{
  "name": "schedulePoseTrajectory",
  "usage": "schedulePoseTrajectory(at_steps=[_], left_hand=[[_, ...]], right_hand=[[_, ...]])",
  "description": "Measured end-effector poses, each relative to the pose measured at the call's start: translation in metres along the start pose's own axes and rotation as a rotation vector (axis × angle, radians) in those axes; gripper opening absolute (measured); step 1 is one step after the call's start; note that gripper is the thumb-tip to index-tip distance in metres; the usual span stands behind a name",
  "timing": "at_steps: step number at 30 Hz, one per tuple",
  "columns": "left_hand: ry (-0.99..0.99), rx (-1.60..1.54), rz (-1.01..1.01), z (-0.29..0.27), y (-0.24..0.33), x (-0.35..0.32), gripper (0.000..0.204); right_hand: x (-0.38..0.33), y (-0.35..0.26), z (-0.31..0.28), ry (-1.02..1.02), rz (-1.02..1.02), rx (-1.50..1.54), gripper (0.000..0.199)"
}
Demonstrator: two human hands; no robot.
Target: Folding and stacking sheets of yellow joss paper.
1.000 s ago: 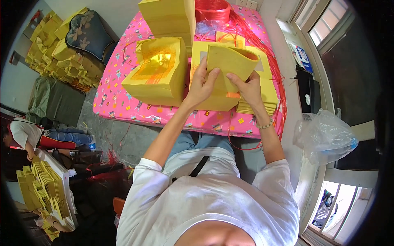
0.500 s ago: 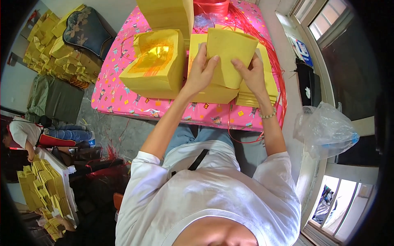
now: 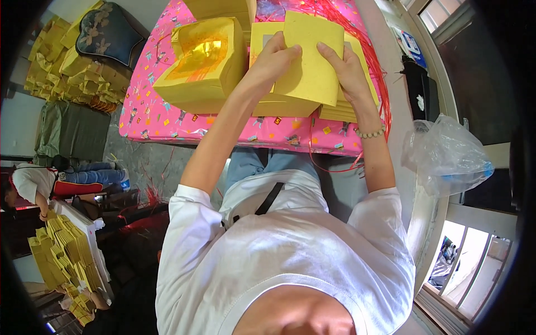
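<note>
Between my two hands is a small bundle of yellow paper sheets (image 3: 312,58), its sides bowed and its thickness hard to judge. My left hand (image 3: 275,60) grips its left side, thumb on the face. At its right edge is my right hand (image 3: 347,70), thumb on the front and fingers behind. Beneath lies a thick stack of yellow paper (image 3: 287,106). A lower stack of yellow sheets (image 3: 338,113) sits partly hidden under my right hand. Left of these stands a yellow paper block (image 3: 192,92) with gold foil and orange print on top.
A pink patterned cover (image 3: 162,128) is under the stacks. Red plastic strands (image 3: 371,61) run down its right side. A clear plastic bag (image 3: 449,156) hangs by the window. At the left, a person (image 3: 33,181) bends over a table of folded yellow paper (image 3: 64,245).
The held sheets have turned flatter and more upright, with a broader face showing. My thumbs have moved up the bundle. The whole view has shifted, so the stacks sit higher in it.
</note>
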State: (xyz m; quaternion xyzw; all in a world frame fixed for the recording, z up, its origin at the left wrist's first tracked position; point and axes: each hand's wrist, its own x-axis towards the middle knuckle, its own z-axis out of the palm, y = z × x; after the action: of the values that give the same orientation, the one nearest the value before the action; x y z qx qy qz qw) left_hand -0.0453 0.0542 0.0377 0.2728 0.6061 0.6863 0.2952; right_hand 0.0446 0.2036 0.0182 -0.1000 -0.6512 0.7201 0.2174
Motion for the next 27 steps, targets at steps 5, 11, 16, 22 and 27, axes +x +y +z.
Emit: schedulePoseTrajectory(at_steps=[5, 11, 16, 22, 27], left_hand=[[0.064, -0.004, -0.089, 0.004, 0.003, -0.001, 0.028], [0.036, -0.053, -0.111, 0.003, 0.003, 0.0, 0.025], [0.02, -0.043, -0.044, 0.004, -0.005, -0.001, 0.028], [0.019, -0.106, 0.324, 0.013, -0.025, -0.014, 0.026], [0.011, -0.154, 0.391, 0.021, -0.024, -0.03, 0.026]], right_hand=[[-0.001, 0.0, 0.0, 0.013, 0.009, 0.019, 0.034], [-0.002, -0.001, 0.0, 0.002, 0.021, 0.015, 0.034], [-0.006, 0.0, 0.002, 0.003, -0.014, 0.014, 0.032], [-0.023, -0.001, 0.007, 0.038, -0.104, 0.006, 0.03], [-0.038, -0.003, 0.009, 0.072, -0.124, 0.056, 0.033]])
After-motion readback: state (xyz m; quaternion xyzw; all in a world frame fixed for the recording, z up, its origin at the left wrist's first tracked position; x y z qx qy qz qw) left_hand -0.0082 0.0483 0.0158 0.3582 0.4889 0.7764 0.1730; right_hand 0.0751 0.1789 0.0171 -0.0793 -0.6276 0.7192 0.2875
